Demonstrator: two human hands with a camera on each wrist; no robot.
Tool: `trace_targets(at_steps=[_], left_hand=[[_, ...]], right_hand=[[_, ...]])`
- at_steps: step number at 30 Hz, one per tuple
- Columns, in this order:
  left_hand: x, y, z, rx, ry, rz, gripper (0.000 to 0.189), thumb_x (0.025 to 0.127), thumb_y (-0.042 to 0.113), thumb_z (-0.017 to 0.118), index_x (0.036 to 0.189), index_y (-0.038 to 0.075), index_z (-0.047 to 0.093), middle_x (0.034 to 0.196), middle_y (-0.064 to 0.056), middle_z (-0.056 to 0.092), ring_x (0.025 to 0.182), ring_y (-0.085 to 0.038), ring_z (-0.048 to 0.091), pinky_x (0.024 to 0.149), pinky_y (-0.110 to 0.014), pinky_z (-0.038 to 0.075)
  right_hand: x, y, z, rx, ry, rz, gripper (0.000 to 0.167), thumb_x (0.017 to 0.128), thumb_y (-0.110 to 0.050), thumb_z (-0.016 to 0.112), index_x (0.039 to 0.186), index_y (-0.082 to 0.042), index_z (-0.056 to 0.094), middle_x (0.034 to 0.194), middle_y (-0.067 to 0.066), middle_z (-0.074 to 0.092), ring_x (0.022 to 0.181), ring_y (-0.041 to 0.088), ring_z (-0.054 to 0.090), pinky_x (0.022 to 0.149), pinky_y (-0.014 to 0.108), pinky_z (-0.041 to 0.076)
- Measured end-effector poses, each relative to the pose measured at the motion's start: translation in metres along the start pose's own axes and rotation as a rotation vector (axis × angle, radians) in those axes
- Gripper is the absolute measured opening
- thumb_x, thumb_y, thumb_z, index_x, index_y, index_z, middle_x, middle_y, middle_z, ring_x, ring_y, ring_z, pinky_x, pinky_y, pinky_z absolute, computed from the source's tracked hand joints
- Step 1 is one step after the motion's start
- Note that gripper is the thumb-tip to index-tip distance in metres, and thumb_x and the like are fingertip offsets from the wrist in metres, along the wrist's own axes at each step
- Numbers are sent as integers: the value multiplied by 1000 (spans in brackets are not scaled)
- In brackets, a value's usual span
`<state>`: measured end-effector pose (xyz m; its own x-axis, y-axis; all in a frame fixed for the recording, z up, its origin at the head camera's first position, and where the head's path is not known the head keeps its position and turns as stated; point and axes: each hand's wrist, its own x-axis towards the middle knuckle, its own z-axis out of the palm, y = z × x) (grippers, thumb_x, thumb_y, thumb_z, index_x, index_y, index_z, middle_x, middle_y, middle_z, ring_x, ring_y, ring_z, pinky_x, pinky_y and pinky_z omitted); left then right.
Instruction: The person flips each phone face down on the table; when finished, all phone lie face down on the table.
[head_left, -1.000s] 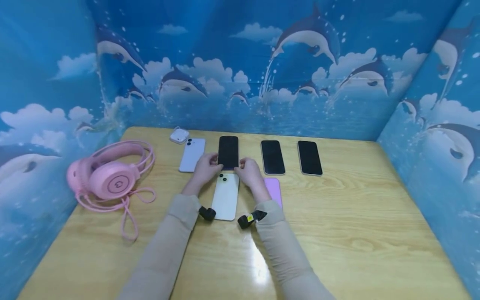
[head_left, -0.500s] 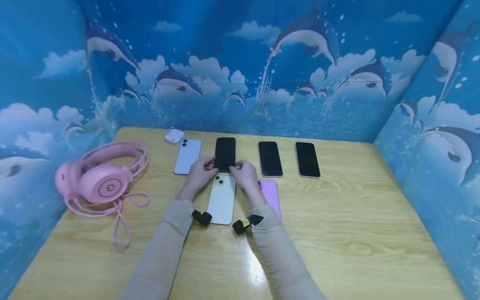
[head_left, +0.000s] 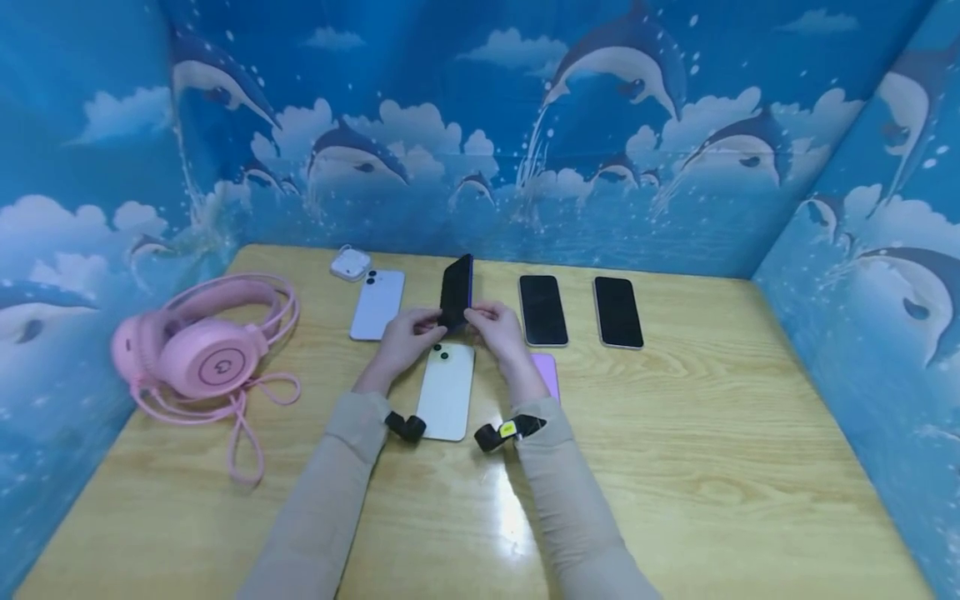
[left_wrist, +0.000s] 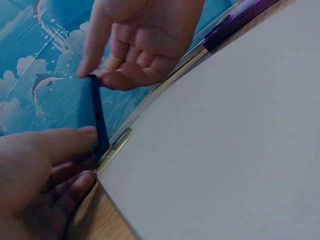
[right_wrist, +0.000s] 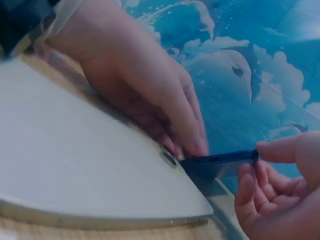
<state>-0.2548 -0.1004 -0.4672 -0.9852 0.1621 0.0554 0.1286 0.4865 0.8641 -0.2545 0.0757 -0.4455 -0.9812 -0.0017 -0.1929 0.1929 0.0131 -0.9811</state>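
A black-screened smartphone with a blue-purple edge [head_left: 457,287] stands tilted up sideways at the back of the table, its right side raised. My left hand [head_left: 403,340] pinches its lower left corner between thumb and fingers. At the lower right, the thumb and fingertips of my right hand [head_left: 497,332] pinch the raised side. Both wrist views show the phone's blue bottom edge [left_wrist: 98,112] spanning the two hands. Directly in front lies a pale yellow-white phone [head_left: 447,396], back up. A purple phone [head_left: 547,372] lies partly hidden under my right forearm.
A lavender phone [head_left: 377,306] and a white square case [head_left: 350,263] lie at the back left. Two dark-screened phones, one nearer [head_left: 543,310] and one farther right [head_left: 618,312], lie to the right. Pink headphones [head_left: 217,358] with a looped cable are at the left. Dolphin-printed curtains enclose the table.
The black-screened phone has gone from lying flat, screen up, to tilted on its side, right edge lifted. Both hands keep hold of its near end; the right hand has risen slightly.
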Motion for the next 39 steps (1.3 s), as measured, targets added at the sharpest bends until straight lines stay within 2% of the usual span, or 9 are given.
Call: trace_targets(at_steps=[3, 9, 14, 19, 23, 29, 32, 36, 39], left_hand=[[2, 1, 1, -62, -15, -1, 47, 91, 19, 65, 136, 12, 52, 115, -11, 59, 100, -24, 58, 90, -37, 48], [3, 1, 2, -172, 9, -50, 46, 95, 28, 59, 140, 25, 49, 117, -6, 59, 104, -21, 57, 93, -39, 46], [1, 2, 1, -305, 115, -74, 41, 97, 36, 54, 134, 17, 55, 115, -8, 59, 96, -22, 59, 88, -37, 50], [-2, 3, -1, -373, 224, -52, 40, 96, 31, 58, 129, 7, 56, 112, -11, 61, 88, -20, 61, 82, -32, 52], [-2, 3, -2, -371, 282, -73, 39, 94, 27, 61, 128, 7, 56, 112, -11, 61, 93, -18, 61, 82, -29, 53], [1, -1, -2, -285, 305, -156, 42, 90, 22, 64, 129, 10, 54, 118, -7, 59, 98, -16, 59, 85, -27, 51], [3, -1, -2, -282, 272, -155, 43, 90, 18, 63, 130, 7, 53, 117, -9, 59, 99, -19, 59, 86, -29, 51], [4, -2, -1, -225, 170, -143, 45, 92, 21, 63, 133, 4, 52, 117, -11, 59, 101, -21, 59, 89, -31, 50], [5, -3, -1, -161, 89, -143, 48, 92, 23, 63, 135, 5, 51, 115, -10, 59, 102, -21, 58, 90, -32, 49]], right_hand=[[0, -2, 0, 54, -56, -36, 30, 91, -9, 63, 119, 0, 58, 98, 7, 62, 89, 27, 61, 67, 27, 51], [-3, -3, 1, -20, -182, -97, 37, 93, -9, 61, 130, -8, 55, 110, 12, 61, 99, 34, 61, 79, 36, 53], [-7, -4, 1, -88, -340, -140, 43, 95, -12, 59, 137, -13, 52, 122, 11, 59, 102, 29, 60, 80, 37, 54], [-8, -2, 3, -158, -403, -160, 41, 95, -13, 58, 135, -8, 52, 122, 13, 61, 102, 29, 59, 77, 33, 54], [-6, 0, 4, -204, -386, -144, 39, 96, -12, 56, 135, -6, 52, 124, 12, 59, 101, 27, 60, 78, 31, 54], [-3, 3, 4, -259, -271, -127, 36, 97, -16, 56, 132, -9, 56, 124, 8, 58, 97, 24, 60, 79, 33, 54], [-2, 3, 1, -352, -210, -135, 36, 96, -18, 58, 131, -12, 56, 125, 4, 58, 101, 21, 59, 83, 34, 52], [0, 4, -4, -500, -165, -154, 38, 93, -16, 61, 131, -10, 56, 123, 6, 60, 104, 19, 59, 88, 33, 50], [2, 4, -6, -583, -154, -168, 39, 92, -14, 62, 130, -6, 56, 118, 11, 60, 101, 21, 60, 87, 33, 50]])
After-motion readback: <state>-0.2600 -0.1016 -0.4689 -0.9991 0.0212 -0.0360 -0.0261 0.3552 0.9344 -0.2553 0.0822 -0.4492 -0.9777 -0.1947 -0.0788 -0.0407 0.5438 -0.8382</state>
